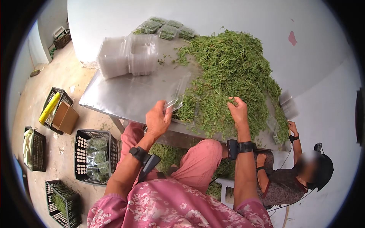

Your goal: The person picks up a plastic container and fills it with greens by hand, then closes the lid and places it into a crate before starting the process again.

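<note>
My left hand (157,118) grips the near edge of an opened clear plastic box (178,91), which is tilted at the front of the metal table (114,95). Some green sprigs (186,109) lie right beside the box. Over the near part of a large heap of leafy green stems (232,64), my right hand (238,111) has its thumb and fingers pinched together with a bit of green at the tips. Nested empty plastic boxes (127,57) stand in two stacks behind my left hand.
Filled, closed boxes (167,31) sit at the table's far edge. On the floor to the left, a black crate (81,152) holds filled boxes, near other crates (57,190). A co-worker (285,178) sits at right, one hand (292,128) at the heap's edge.
</note>
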Demonstrator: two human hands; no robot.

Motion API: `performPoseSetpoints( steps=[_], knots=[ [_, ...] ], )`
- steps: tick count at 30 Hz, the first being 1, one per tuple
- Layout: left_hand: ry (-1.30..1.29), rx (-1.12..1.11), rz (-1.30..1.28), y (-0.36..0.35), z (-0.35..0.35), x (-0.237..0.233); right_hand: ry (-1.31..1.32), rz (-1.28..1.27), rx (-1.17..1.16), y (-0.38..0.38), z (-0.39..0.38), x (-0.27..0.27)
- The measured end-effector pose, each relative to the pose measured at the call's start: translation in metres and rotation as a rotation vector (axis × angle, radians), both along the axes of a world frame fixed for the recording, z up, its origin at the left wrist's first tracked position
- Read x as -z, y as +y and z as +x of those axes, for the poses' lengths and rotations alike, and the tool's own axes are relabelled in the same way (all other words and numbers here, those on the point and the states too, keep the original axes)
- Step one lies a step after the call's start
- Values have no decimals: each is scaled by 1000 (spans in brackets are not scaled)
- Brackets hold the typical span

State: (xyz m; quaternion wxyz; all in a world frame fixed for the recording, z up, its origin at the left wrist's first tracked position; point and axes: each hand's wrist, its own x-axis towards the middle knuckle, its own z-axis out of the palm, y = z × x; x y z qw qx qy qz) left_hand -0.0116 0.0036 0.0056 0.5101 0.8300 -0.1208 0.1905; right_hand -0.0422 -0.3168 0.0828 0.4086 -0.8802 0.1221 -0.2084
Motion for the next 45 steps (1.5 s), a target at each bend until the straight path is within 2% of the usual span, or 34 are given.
performPoseSetpoints(
  steps=[5, 9, 16, 17, 20, 21, 24, 30, 33, 36, 39, 45],
  knots=[
    [-13, -2, -15, -1, -1, -2, 17, 95, -116, 48, -1, -30],
    [-32, -1, -14, -1, 0, -3, 130, 115, -200, 81, 9, -30],
    [-15, 21, -23, 0, 1, -2, 202, -180, -116, 139, 27, -13],
    [-10, 28, -23, 1, 2, -2, 245, -153, -108, 147, 27, -17],
    [1, 41, -18, 2, 2, -1, 130, -244, -169, 151, 30, -3],
    [5, 42, -17, 2, 3, -1, 209, -242, -177, 151, 30, -3],
    [13, 44, -14, 2, 2, 0, 191, -201, -303, 150, 23, -8],
    [-2, 47, -18, 2, 1, -2, 258, -139, -400, 141, 5, -24],
    [-11, 43, -8, 2, 2, -1, 146, -155, -409, 135, 3, -14],
    [4, 46, 3, 2, 1, -3, 227, -123, -425, 140, 0, -16],
    [10, 39, 10, 2, 1, -4, 165, -198, -423, 140, 5, 1],
    [10, 40, 11, 1, 2, -1, 116, -191, -387, 154, 10, -1]
  ],
)
